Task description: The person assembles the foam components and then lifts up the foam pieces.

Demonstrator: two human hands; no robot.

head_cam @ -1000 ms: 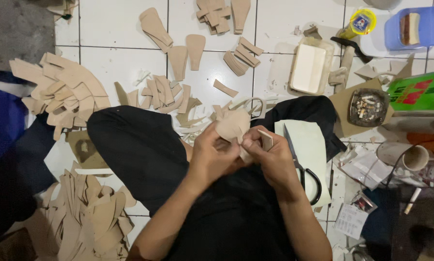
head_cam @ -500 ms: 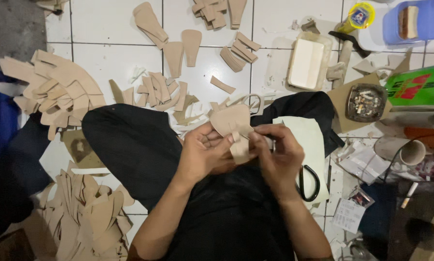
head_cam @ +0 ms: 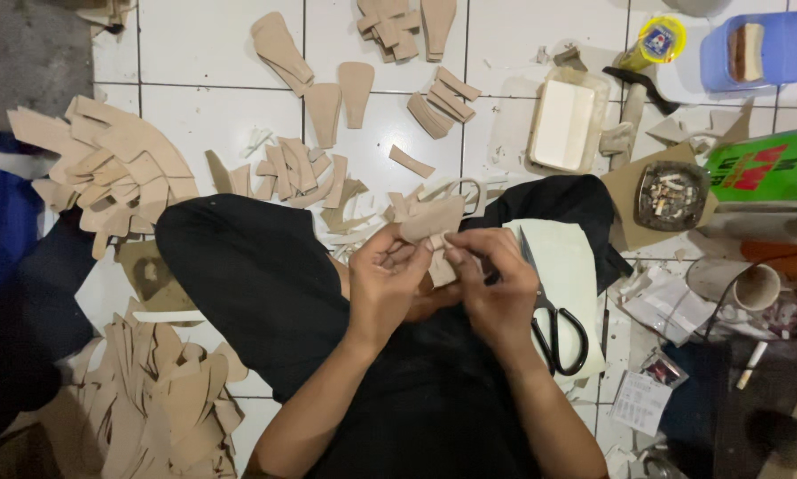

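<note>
I sit cross-legged in black trousers on a white tiled floor. A tan cut-out piece (head_cam: 432, 222) of leather-like sheet is held up over my lap between both hands. My left hand (head_cam: 388, 282) pinches its lower left side. My right hand (head_cam: 496, 279) grips its lower right edge with fingertips. Black-handled scissors (head_cam: 553, 324) lie on a pale sheet (head_cam: 567, 266) over my right knee, just right of my right hand.
Fans and stacks of tan cut pieces lie at left (head_cam: 106, 168), lower left (head_cam: 150, 399) and ahead (head_cam: 305, 168). A white tray (head_cam: 565, 122), an ashtray (head_cam: 669, 195), a green box (head_cam: 766, 164), a blue container (head_cam: 757, 49) and a cup (head_cam: 755, 286) stand at right.
Both hands with the tan piece have shifted slightly; the piece has turned between the fingers and now sits a little higher above my lap.
</note>
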